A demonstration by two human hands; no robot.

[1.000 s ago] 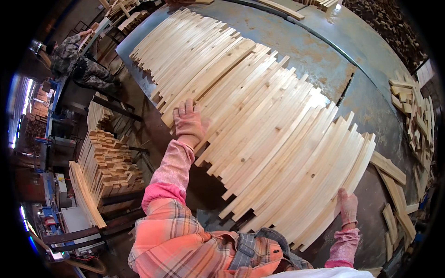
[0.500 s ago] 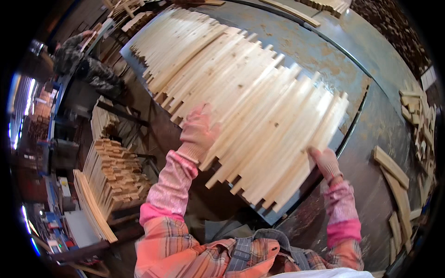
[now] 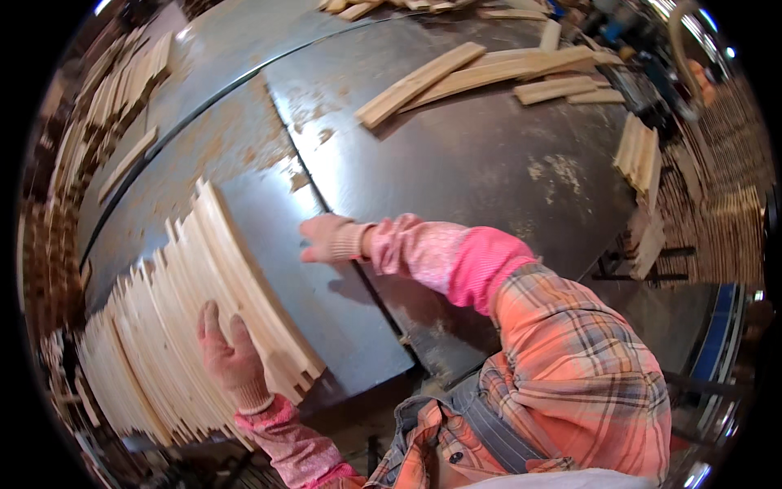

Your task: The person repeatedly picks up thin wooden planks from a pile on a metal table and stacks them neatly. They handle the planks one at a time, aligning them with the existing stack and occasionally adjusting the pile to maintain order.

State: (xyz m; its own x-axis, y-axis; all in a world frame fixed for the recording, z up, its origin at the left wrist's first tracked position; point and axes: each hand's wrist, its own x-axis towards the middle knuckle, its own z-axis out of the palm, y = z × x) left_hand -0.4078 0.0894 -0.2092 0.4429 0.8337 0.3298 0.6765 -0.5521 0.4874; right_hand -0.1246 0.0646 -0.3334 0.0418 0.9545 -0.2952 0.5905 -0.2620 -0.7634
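A wide row of pale wooden strips point(image 3: 181, 293) lies side by side on a blue-grey metal tabletop point(image 3: 301, 301), their ends uneven. My left hand point(image 3: 230, 350), in a pinkish knit glove, is over the right part of the row with its fingers raised and apart. It grips no strip; whether the palm touches the wood I cannot tell. To the right of the row, my right hand point(image 3: 327, 238), gloved alike, reaches across the bare metal near a dark seam. Its fingers are slightly parted and nothing shows in them.
Loose boards point(image 3: 489, 77) lie crossed on the far side of the darker tabletop. A single strip point(image 3: 129, 165) lies beyond the long seam, near more stacked strips point(image 3: 122, 85). Tall wood stacks point(image 3: 721, 220) stand at the right beside a short bundle point(image 3: 638, 159).
My view has swung right, so the strip row now sits at the lower left. My right hand has left the row's right edge and moved over bare metal; my left hand stays over the strips.
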